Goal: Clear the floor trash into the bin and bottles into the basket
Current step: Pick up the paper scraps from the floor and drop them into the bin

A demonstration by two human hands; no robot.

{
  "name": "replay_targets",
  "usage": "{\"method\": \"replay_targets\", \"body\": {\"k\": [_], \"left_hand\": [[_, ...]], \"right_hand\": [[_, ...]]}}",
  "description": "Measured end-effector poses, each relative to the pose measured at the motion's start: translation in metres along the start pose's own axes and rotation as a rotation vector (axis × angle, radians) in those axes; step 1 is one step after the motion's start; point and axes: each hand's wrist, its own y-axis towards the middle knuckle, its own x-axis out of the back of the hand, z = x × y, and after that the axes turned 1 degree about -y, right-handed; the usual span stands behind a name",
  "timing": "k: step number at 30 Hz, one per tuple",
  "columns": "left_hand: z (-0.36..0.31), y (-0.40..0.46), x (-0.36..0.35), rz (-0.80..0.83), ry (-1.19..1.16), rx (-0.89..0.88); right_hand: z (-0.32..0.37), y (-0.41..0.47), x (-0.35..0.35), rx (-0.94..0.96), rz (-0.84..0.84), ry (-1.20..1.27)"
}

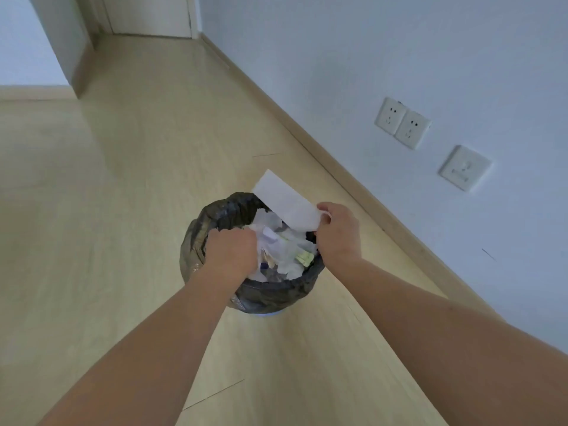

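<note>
A bin (270, 298) lined with a black bag stands on the pale wood floor (92, 210), near the skirting board (353, 173) that runs along the white wall (399, 56). It is heaped to the rim with crumpled white paper and wrappers (285, 250). The left hand (232, 252) is curled into a fist and pushed down into the trash at the bin's left side — whether it grips anything there cannot be told. The right hand (338, 233) pinches one end of a flat white sheet of paper (284, 199) between thumb and fingers; the sheet slants up and away over the bin's far rim. Three wall sockets (402, 124) sit on the wall above the skirting board — well apart from the bin.
</note>
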Motion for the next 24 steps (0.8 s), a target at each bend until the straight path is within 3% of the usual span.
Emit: {"method": "replay_targets", "body": {"k": [5,11,14,18,20,24], "left_hand": [[0.006,0.006,-0.009,0.059,-0.095,0.092],[-0.005,0.005,0.001,-0.193,-0.151,0.195],[-0.031,0.001,0.012,-0.245,-0.131,0.117],[-0.092,-0.011,0.031,-0.299,-0.123,-0.112],[-0.134,-0.017,0.041,-0.202,-0.162,-0.248],[-0.248,-0.04,0.048,0.266,-0.133,-0.485]], "right_hand": [[-0.007,0.006,-0.031,-0.056,0.362,-0.091],[-0.023,0.003,0.001,-0.038,0.285,-0.024],[-0.038,-0.008,0.035,-0.051,0.21,-0.058],[-0.079,-0.041,0.101,-0.032,0.162,-0.159],[-0.106,-0.062,0.136,-0.063,0.18,-0.22],[-0.189,-0.11,0.207,-0.262,0.18,-0.305]]}}
